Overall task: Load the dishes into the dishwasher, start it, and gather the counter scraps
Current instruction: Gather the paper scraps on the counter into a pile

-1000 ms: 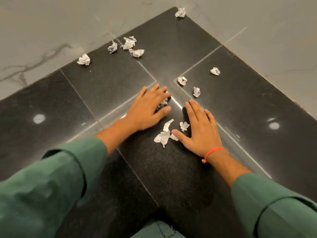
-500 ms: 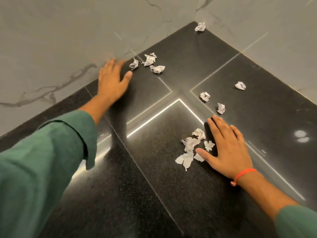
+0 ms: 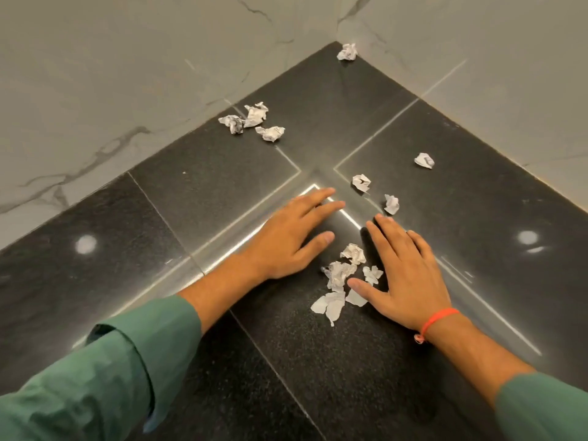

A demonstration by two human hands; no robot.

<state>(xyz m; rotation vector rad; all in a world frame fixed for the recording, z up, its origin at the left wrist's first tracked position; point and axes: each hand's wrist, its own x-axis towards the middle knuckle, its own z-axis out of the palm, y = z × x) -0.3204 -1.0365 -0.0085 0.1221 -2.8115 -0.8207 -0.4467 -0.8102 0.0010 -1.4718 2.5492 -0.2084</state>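
Observation:
Crumpled white paper scraps lie on the black stone counter [image 3: 334, 361]. A small pile of scraps [image 3: 342, 276] sits between my hands. My left hand [image 3: 291, 238] rests palm down just left of the pile, fingers spread; whether a scrap lies under it is hidden. My right hand [image 3: 405, 272], with an orange wrist band, lies flat against the pile's right side, its thumb touching the scraps. Two loose scraps [image 3: 361, 182] [image 3: 391, 204] lie just beyond my right fingertips. A cluster of three scraps [image 3: 253, 119] sits near the left wall.
One scrap [image 3: 424, 160] lies further right and another [image 3: 347, 52] sits deep in the corner. Grey marble walls [image 3: 127, 90] close the counter at the back left and back right. No dishes or dishwasher are in view.
My left hand reached out to the left wall and came back beside the pile. The lone scrap that lay far left by the wall is gone from there. My right hand stayed put.

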